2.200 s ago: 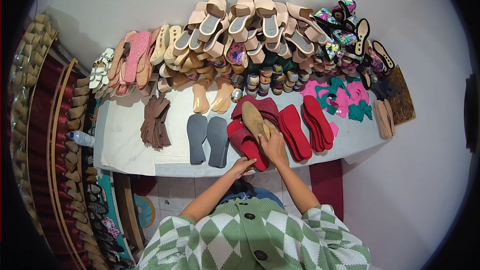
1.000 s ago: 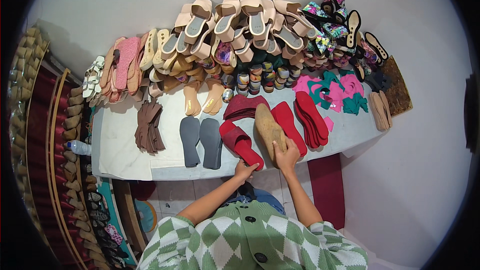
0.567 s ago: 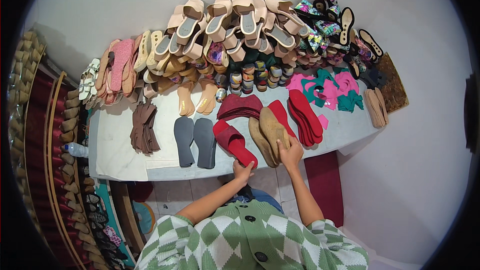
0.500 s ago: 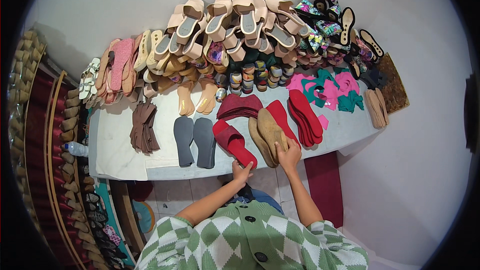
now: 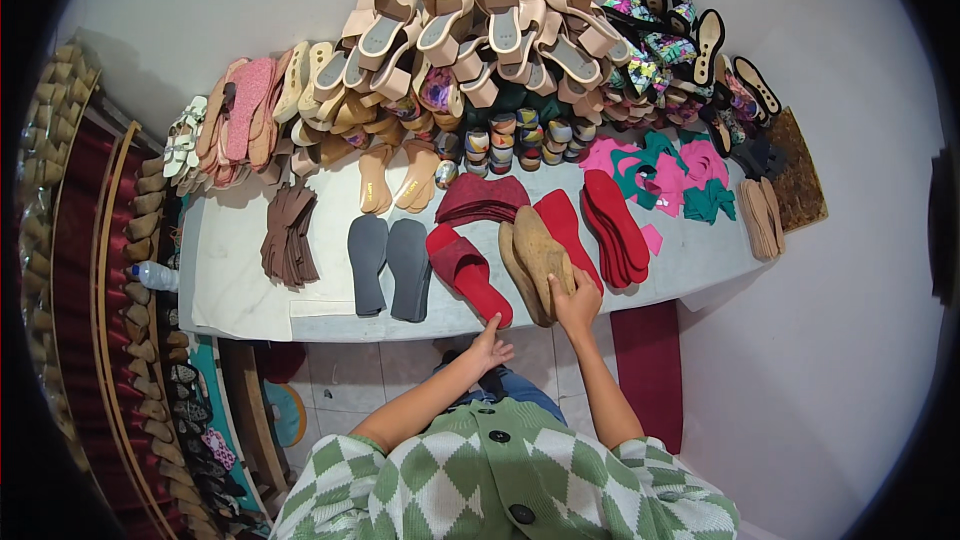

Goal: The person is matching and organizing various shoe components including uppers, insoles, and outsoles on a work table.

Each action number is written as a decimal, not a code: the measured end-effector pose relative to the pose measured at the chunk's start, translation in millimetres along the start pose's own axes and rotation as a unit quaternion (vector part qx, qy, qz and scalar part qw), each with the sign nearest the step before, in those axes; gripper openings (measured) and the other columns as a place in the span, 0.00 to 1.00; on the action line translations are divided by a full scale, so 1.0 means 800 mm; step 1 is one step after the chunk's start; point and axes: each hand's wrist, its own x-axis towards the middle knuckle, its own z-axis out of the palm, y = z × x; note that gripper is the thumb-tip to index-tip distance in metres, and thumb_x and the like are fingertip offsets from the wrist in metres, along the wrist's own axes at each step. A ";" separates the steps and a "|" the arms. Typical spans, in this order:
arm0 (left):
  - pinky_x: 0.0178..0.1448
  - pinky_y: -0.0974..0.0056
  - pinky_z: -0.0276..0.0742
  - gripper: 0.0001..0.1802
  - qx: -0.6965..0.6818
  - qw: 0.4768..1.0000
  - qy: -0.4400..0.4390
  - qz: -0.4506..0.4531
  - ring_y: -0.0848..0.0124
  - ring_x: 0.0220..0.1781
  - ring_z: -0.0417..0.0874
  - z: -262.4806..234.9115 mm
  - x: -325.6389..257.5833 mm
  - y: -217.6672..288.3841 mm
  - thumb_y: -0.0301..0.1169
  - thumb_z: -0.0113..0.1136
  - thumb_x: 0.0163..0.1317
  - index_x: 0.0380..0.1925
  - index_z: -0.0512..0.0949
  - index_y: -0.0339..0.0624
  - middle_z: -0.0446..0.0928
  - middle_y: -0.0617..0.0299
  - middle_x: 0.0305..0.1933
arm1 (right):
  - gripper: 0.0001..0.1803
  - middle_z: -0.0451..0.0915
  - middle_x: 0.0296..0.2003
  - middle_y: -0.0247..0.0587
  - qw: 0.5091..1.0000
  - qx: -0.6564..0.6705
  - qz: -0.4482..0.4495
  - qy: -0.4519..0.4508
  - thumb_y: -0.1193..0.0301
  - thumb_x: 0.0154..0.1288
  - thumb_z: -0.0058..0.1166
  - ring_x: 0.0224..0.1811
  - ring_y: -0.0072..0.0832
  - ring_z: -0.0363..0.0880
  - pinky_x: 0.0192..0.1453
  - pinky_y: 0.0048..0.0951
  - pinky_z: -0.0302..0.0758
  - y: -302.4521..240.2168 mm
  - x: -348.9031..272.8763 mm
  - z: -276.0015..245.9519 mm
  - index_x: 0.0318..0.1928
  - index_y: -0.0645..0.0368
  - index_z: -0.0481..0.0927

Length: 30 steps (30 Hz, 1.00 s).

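Note:
A red slipper (image 5: 482, 292) with a darker red strap lies on the table near its front edge, toe pointing away. My left hand (image 5: 490, 348) is at the slipper's heel end, fingers spread below the table edge, its thumb tip at or against the heel. My right hand (image 5: 574, 304) is closed around the near end of a tan shoe last (image 5: 541, 250), which rests on the table beside a second tan shoe last (image 5: 517, 275). Red soles (image 5: 570, 230) lie just right of the lasts, partly covered by my right hand. Behind the slipper sits a stack of dark red strap pieces (image 5: 482, 200).
Grey soles (image 5: 408, 270) and brown strap pieces (image 5: 289, 238) lie to the left, with more red soles (image 5: 615, 230) at right. Pink and green scraps (image 5: 662, 178) lie farther back. Heeled sandals (image 5: 440, 25) are heaped along the wall. A shelf of lasts (image 5: 145, 270) stands at left.
My left hand's fingers have opened and spread away from the slipper's heel. My right hand keeps hold of the shoe last. The view has shifted slightly.

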 end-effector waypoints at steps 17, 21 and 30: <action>0.38 0.73 0.65 0.32 -0.009 0.999 -0.040 -0.010 0.73 0.45 0.73 -0.016 0.027 0.003 0.55 0.71 0.43 0.43 0.73 0.50 0.74 0.66 0.43 | 0.21 0.78 0.33 0.47 0.999 0.003 -0.047 -0.004 0.63 0.49 0.61 0.38 0.45 0.76 0.42 0.41 0.71 -0.022 -0.006 0.000 0.44 0.60 0.79; 0.38 0.72 0.63 0.35 0.077 0.996 -0.035 0.025 0.75 0.43 0.72 -0.028 -0.001 0.003 0.61 0.68 0.41 0.44 0.73 0.51 0.74 0.68 0.43 | 0.21 0.78 0.33 0.47 0.999 -0.009 -0.045 0.006 0.63 0.49 0.61 0.37 0.46 0.76 0.42 0.41 0.71 -0.032 -0.014 0.006 0.44 0.60 0.80; 0.36 0.71 0.64 0.36 0.255 0.956 -0.002 0.146 0.78 0.35 0.73 -0.097 -0.019 0.021 0.66 0.62 0.42 0.39 0.77 0.47 0.78 0.70 0.38 | 0.21 0.78 0.32 0.50 1.000 -0.011 -0.016 0.005 0.62 0.49 0.62 0.36 0.48 0.76 0.40 0.42 0.71 -0.064 -0.067 0.028 0.41 0.63 0.80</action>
